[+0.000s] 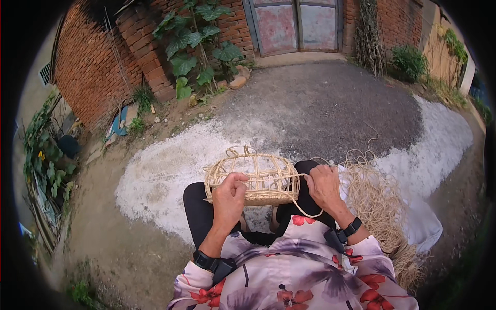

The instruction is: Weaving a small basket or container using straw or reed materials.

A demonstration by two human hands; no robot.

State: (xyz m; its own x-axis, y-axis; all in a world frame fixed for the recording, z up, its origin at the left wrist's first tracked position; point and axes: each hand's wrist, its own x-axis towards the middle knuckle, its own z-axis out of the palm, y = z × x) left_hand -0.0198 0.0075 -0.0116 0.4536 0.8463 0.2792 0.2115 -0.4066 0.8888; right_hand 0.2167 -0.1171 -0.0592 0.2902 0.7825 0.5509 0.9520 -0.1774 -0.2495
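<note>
A straw-coloured woven basket (pixel 258 196) with open lattice sides rests across my knees, with cord loops standing up from its far edge. My left hand (pixel 230 199) is closed at the basket's near side, thumb and fingers pressed together on its weave. What lies between those fingertips is partly hidden. Just off the basket's right end, my right hand (pixel 324 187) pinches a straw-coloured cord (pixel 293 175) that runs taut to the weave. Below that hand a slack length of cord curves from the basket toward my right wrist.
A large tangled heap of loose cord (pixel 374 206) lies at my right, over a white sack (pixel 421 225). Pale powdery material (pixel 165 175) and dark grit (pixel 341 103) cover the ground ahead. Beyond are a brick wall (pixel 90 67), leafy plants (pixel 191 44) and a metal double door (pixel 276 28).
</note>
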